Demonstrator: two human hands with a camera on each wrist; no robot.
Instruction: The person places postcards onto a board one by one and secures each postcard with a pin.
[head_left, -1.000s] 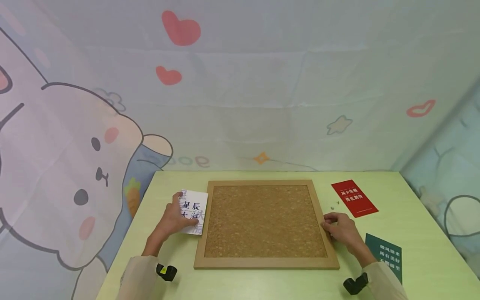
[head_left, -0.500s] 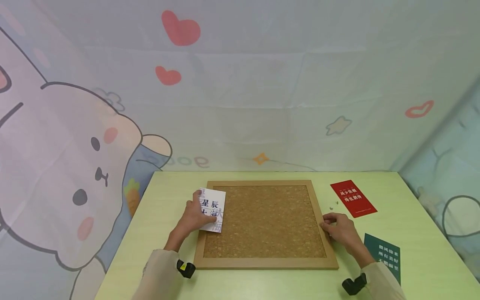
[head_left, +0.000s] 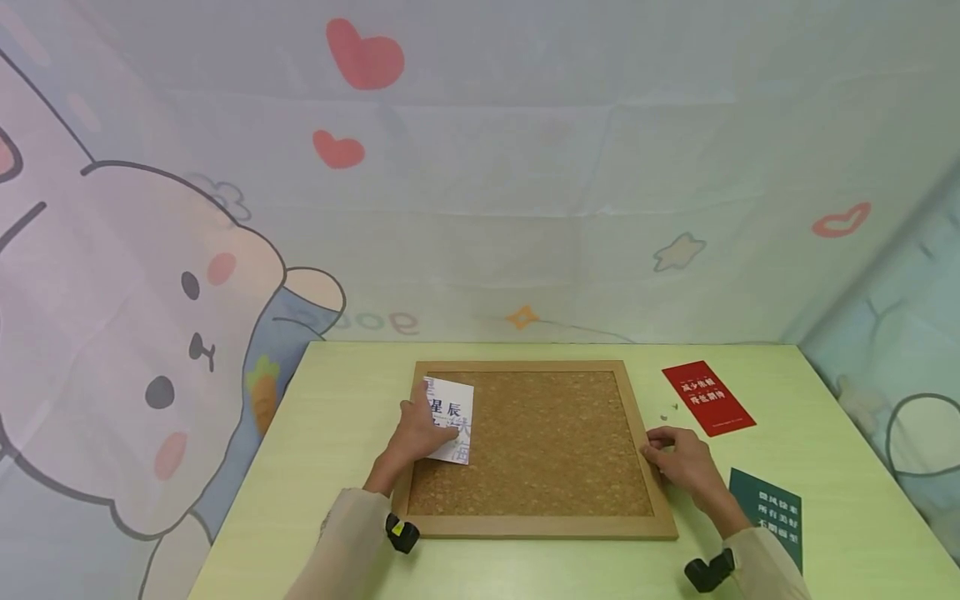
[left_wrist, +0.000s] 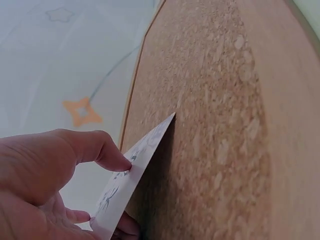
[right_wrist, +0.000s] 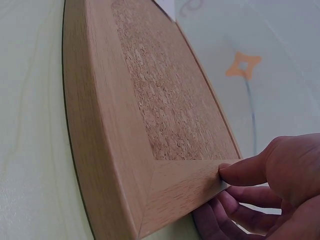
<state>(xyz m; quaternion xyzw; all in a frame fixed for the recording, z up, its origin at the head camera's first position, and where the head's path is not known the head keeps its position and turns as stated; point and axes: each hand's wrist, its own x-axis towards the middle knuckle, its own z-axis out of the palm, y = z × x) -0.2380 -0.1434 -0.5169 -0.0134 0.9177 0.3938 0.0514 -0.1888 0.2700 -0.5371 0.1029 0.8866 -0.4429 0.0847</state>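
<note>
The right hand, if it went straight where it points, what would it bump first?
Most likely the wooden frame: the right hand grips its right side. The thumb, on top, might slide over onto the cork.

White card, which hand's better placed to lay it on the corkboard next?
Probably the left: the left grip pinches the tilted white card over the left part of the corkboard. The right grip holds the wooden frame at its right edge, away from the card, so seems better suited to steadying.
</note>
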